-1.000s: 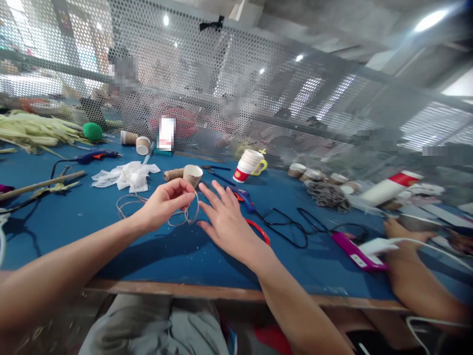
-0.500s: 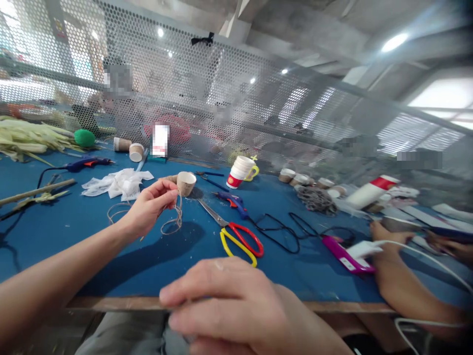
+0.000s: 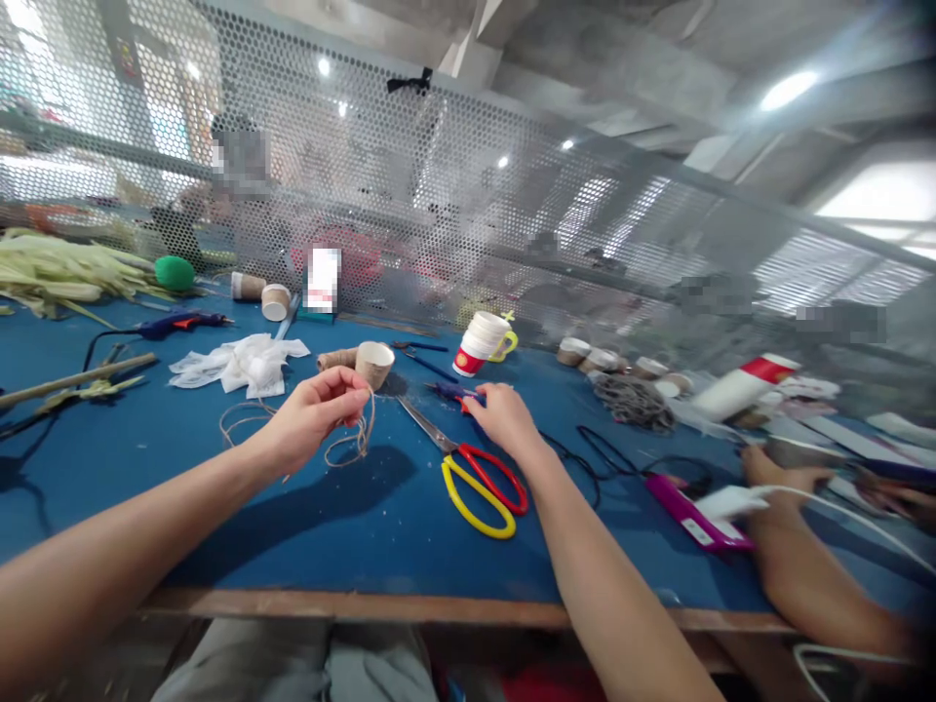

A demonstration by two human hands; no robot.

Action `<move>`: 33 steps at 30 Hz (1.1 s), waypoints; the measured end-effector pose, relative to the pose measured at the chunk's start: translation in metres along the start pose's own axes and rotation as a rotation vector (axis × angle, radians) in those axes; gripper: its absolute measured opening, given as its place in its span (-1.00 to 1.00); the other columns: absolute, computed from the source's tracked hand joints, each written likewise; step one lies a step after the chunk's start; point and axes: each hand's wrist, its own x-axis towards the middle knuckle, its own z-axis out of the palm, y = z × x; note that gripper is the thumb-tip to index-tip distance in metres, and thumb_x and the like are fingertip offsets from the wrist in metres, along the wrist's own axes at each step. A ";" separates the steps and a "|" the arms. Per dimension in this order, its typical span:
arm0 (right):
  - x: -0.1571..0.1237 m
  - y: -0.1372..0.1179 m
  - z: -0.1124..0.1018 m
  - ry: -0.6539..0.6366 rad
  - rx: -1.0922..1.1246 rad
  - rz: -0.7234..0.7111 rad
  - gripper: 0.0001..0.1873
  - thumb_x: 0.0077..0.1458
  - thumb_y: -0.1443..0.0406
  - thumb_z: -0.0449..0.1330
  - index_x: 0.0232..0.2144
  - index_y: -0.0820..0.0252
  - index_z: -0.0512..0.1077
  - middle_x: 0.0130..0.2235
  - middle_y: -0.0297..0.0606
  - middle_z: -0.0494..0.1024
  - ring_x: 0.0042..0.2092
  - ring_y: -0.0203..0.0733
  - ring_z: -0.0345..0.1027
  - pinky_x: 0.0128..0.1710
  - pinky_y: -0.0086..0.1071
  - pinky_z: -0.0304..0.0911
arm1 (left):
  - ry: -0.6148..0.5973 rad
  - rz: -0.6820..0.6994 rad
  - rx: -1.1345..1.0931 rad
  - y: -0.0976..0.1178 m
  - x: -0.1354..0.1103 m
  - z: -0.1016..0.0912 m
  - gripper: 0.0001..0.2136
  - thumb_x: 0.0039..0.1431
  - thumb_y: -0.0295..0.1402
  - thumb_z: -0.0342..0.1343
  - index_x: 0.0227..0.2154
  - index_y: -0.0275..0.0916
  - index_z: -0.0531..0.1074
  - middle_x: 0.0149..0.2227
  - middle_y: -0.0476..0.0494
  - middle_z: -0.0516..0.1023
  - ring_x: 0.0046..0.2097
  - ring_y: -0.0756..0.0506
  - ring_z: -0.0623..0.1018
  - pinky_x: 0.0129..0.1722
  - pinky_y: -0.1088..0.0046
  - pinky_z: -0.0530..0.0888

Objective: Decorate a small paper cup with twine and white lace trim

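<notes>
Right hand [image 3: 504, 419] is up from low near the camera to just past the scissors' [image 3: 448, 446] handles, now on the glue gun [image 3: 448, 392]; left hand [image 3: 322, 414] is abt where it was. Rt fingers look curled round the gun, tho partly hidden, so can't tell how tight. Left hand's out left of the scissors, thumb + fingertips pinched w/ basically no gap on some twine [image 3: 362, 441], loops dangling left of the blades. Tan cup [image 3: 374, 366] sits just beyond the blade tips.

Risks IMO: if the gun's hot (can't tell), a careless swing left cld burn the left fingers. Cord [image 3: 610, 458], right of the scissors, might snag their handles if the gun gets yanked. Twine cld also catch on the blades if left hand drifts right.
</notes>
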 end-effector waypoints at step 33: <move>-0.079 -0.020 0.000 -0.426 1.400 -0.268 -0.31 -0.17 -0.07 0.16 -0.05 0.16 0.20 -0.34 -0.26 0.32 -0.49 -0.36 0.19 -0.60 -0.47 0.15 | 0.155 0.105 0.311 0.007 0.004 -0.007 -0.95 -0.04 -0.44 0.10 -0.52 -0.27 0.34 -0.59 0.02 0.31 -0.56 0.08 0.26 -0.54 0.54 0.20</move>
